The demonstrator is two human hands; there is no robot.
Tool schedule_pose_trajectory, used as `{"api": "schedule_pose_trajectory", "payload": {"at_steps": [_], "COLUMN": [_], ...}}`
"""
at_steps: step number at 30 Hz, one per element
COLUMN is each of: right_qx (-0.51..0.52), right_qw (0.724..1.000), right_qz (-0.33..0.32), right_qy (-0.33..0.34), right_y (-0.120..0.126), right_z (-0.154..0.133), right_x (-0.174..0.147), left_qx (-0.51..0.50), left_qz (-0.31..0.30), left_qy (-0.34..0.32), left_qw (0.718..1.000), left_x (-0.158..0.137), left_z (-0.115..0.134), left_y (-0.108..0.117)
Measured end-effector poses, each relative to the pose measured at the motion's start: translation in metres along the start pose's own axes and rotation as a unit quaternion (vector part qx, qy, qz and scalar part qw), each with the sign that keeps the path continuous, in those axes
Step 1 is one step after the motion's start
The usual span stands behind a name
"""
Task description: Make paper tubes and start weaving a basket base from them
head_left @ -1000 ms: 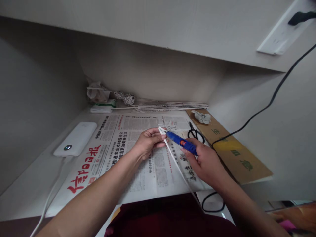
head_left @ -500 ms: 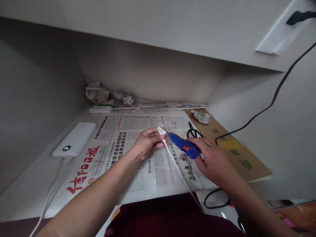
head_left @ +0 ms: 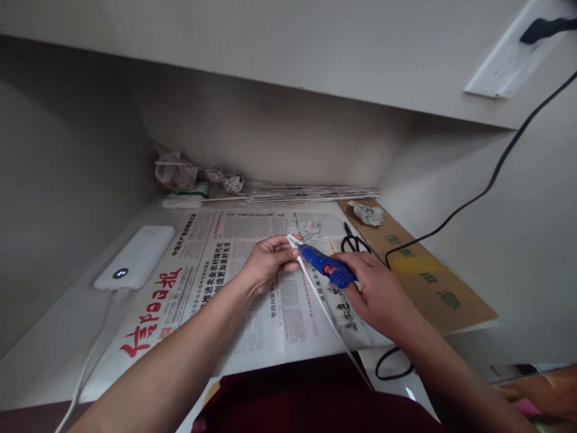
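My left hand (head_left: 273, 260) pinches the folded upper end of a long, thin white paper strip (head_left: 325, 314) between thumb and fingers. From there the strip runs down past the table's front edge toward my lap. Wrapped around a blue glue gun (head_left: 322, 263) is my right hand (head_left: 376, 291). The gun's nozzle points left and meets the strip's folded end, close to my left thumb. Under both hands lies a spread newspaper (head_left: 252, 328).
Black scissors (head_left: 354, 242) and crumpled paper (head_left: 367, 213) lie to the right, by a cardboard sheet (head_left: 460, 294). A white power bank (head_left: 137, 257) sits at left. Thin paper sticks (head_left: 306, 194) line the back wall. A black cord (head_left: 487, 187) hangs from a wall socket (head_left: 500, 57).
My right hand has moved the glue gun left, bringing its nozzle onto the folded end of the paper strip. My left hand has stayed almost in place.
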State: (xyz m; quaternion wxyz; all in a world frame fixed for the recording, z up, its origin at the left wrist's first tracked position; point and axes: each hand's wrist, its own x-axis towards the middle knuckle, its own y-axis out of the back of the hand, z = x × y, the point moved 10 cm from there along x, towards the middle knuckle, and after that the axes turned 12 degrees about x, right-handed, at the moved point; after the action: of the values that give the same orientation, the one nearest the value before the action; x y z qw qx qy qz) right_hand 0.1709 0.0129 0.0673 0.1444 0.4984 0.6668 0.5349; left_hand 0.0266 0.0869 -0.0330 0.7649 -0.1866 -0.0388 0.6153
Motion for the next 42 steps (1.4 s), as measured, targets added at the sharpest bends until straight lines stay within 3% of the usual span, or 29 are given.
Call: {"api": "schedule_pose_trajectory", "payload": {"at_steps": [11,16,20,25,29,34,39,42], "right_qx": [-0.018,-0.104,-0.207,-0.362,-0.402,-0.358,-0.363,-0.334], "right_qw": [1.0,0.994,0.976,0.923,0.896,0.897,0.883,0.889], "right_qz": [0.015,0.005,-0.021,-0.032,-0.007,0.025,0.075,0.07], "right_qy": [-0.008,-0.029,-0.058,-0.129,-0.187,-0.257,-0.287,-0.306], "right_y": [0.007,0.013,0.033,0.084,0.112,0.097,0.076,0.068], "right_z": [0.005,0.022,0.057,0.13,0.18,0.221,0.235,0.243], "right_x": [-0.005,-0.01,-0.025,-0.066,-0.09,-0.086,-0.069,-0.064], "left_qx": [0.011,0.017,0.022,0.018,0.02,0.013,0.009,0.01], "left_qz": [-0.003,0.001,-0.001,0.013,0.004,0.003,0.012,0.005], "left_qy": [0.003,0.007,0.013,0.032,0.041,0.044,0.045,0.046], "left_qw": [1.0,1.0,1.0,0.999,0.999,0.999,0.999,0.999], "left_x": [-0.001,-0.002,-0.001,0.001,0.001,0.002,0.003,0.003], "left_z": [0.001,0.003,0.002,-0.005,-0.01,-0.012,-0.012,-0.012], "left_y": [-0.002,-0.001,-0.001,0.002,0.0,0.0,0.004,0.004]}}
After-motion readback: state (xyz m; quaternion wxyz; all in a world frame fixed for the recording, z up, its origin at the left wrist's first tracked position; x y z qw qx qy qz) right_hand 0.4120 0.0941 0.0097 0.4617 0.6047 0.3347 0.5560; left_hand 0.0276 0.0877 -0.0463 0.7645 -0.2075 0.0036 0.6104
